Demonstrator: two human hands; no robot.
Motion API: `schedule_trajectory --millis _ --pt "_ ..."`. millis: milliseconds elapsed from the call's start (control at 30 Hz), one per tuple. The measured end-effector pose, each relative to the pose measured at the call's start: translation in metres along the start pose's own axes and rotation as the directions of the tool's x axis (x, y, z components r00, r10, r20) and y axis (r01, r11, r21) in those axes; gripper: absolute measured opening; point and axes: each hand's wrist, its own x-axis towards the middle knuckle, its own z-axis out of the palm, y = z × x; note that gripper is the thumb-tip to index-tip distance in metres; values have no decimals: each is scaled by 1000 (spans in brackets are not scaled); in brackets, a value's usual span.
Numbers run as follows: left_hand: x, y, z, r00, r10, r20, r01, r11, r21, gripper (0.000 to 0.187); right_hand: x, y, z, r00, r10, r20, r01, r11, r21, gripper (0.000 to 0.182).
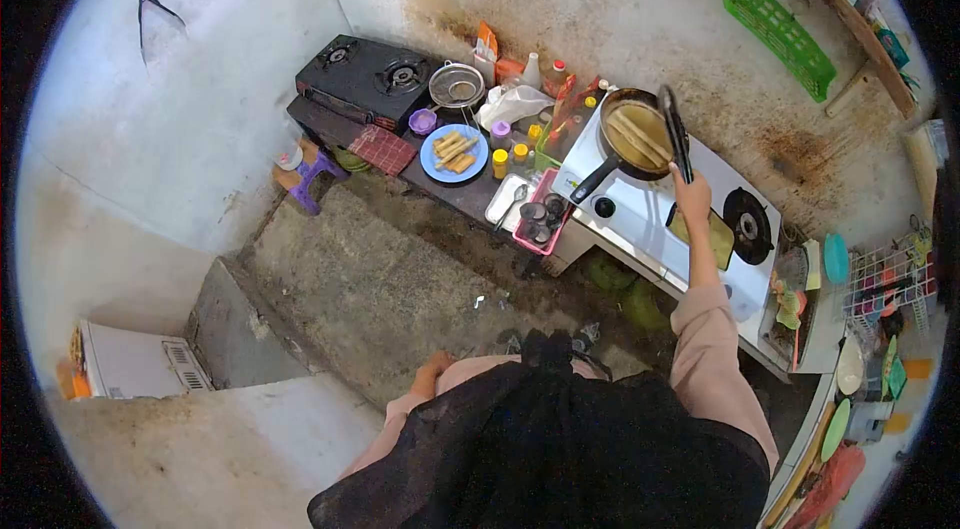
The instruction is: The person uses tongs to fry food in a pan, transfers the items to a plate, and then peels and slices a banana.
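My right hand (692, 197) is closed around a pair of dark tongs (676, 134), which stand up at the right rim of the frying pan (604, 121). Inside the pan, a few long pale rolls (638, 137) lie in oil. The pan sits on the left burner of a white gas stove (650, 214), its black handle pointing toward the lower left. Down at my side, beside my clothing, is my left hand (432, 371); its fingers are too small and partly hidden to make out.
Left of the stove, a blue plate (430, 165) carries several golden rolls. Near it are a pink basket (527, 241), a white tray (500, 215), yellow-lidded jars (500, 165) and a strainer (456, 86). A black two-burner stove (362, 79) stands farther left. A dish rack (888, 299) is at right.
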Motion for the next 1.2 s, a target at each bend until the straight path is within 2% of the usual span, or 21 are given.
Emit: schedule_trajectory --millis 100,133,233,333,433,533,633,667,733,767,800,833,933,1000,1033,1100,1133,1200 --pt "-1 -2 4 1000 7 9 -7 1000 5 45 10 20 9 1000 -18 10 21 961 -274 55" --pt "-1 -3 5 1000 12 12 -12 1000 12 44 6 19 4 992 -125 -15 116 955 -272 52" --pt "1 -4 10 1000 26 1 -26 1000 13 42 -1 6 -5 993 31 -115 -37 998 -47 50" --pt "8 -6 15 999 51 -8 -51 998 40 41 7 23 -9 996 -42 84 68 937 -343 47" --pt "5 0 16 997 69 -44 -66 995 80 40 7 19 -13 992 60 -107 -69 994 -84 46" --pt "-3 7 11 996 76 42 -73 995 -74 48 10 18 -26 985 21 169 37 942 -333 46" --pt "14 7 24 994 106 -1 -106 994 -32 46 1 7 -31 993 74 -92 -79 996 -50 45" --pt "22 4 28 992 126 -2 -126 992 -26 46 2 10 -26 987 13 -162 -34 991 -130 45" --pt "15 11 16 977 192 96 -189 981 -47 45 9 21 -26 995 29 97 1 955 -297 45" --pt "7 20 11 987 139 80 -137 990 -22 45 15 25 -28 975 46 218 39 928 -370 45" --pt "11 24 12 994 89 56 -89 996 -6 45 13 24 -28 991 45 124 -13 970 -243 46" --pt "15 29 14 999 36 30 -36 999 2 46 19 24 -27 997 10 81 9 974 -226 47" --pt "23 32 20 995 22 97 -21 1000 -13 50 7 30 -25 998 -52 -30 45 980 -193 49" --pt "12 38 18 1000 19 0 -19 999 -46 51 8 24 -26 986 -104 -128 79 980 -182 51" --pt "4 45 17 998 15 -53 -19 997 -70 51 17 24 -24 994 -59 -87 49 992 -115 50" --pt "1 52 16 1000 -17 -2 17 1000 -10 51 20 36 -19 999 49 21 -49 999 3 48" --pt "0 55 15 999 -30 26 30 999 29 51 18 41 -19 998 41 54 -37 997 -67 49" --pt "26 38 40 996 -63 -59 68 993 94 50 24 44 -19 994 14 111 9 980 -199 49"
